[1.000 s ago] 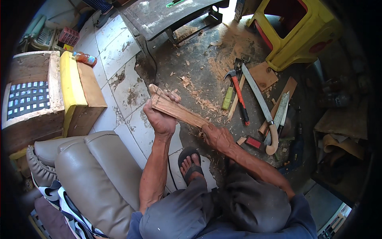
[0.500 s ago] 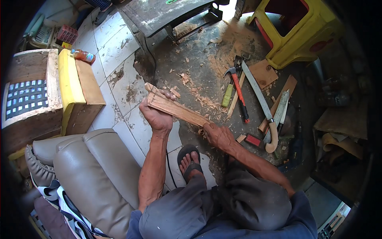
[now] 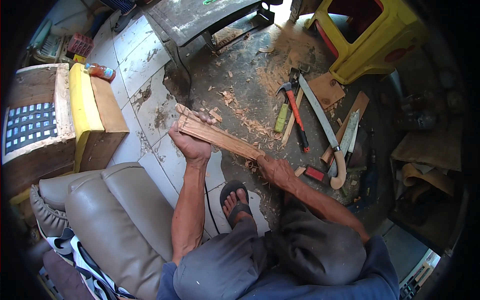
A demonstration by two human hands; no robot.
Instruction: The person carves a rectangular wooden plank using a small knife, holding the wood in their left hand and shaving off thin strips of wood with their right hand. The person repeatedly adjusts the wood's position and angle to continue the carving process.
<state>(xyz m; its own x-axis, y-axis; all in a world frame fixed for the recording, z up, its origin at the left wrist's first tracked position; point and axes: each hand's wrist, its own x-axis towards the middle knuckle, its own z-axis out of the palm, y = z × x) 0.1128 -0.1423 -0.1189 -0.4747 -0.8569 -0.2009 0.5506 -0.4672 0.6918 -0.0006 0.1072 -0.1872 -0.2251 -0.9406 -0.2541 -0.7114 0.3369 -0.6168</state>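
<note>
A strip of reddish-brown wood point(image 3: 223, 138) slants across the middle, held above the floor between both hands. My left hand point(image 3: 192, 144) is wrapped round its far left end, palm beneath, with fingertips showing on the far side. A narrower wooden tip point(image 3: 181, 109) juts out beyond that hand; whether it belongs to the same strip I cannot tell. At the lower right end my right hand point(image 3: 276, 171) is closed round the wood, its knuckles upward. Curled wood shavings point(image 3: 248, 120) lie scattered on the dark floor beyond the strip.
To the right lie a claw hammer point(image 3: 296, 115), a green-handled tool point(image 3: 281, 118), a long blade with wooden handle point(image 3: 322, 116), a red block point(image 3: 314, 173) and boards point(image 3: 327, 90). A yellow stool point(image 3: 367, 50) stands far right, a dark bench point(image 3: 200, 19) ahead, grey cushions point(image 3: 115, 210) left.
The whole scene sits slightly further left in the picture, as the view has shifted a little. Both hands keep their hold on the wood strip, which lies at nearly the same slant.
</note>
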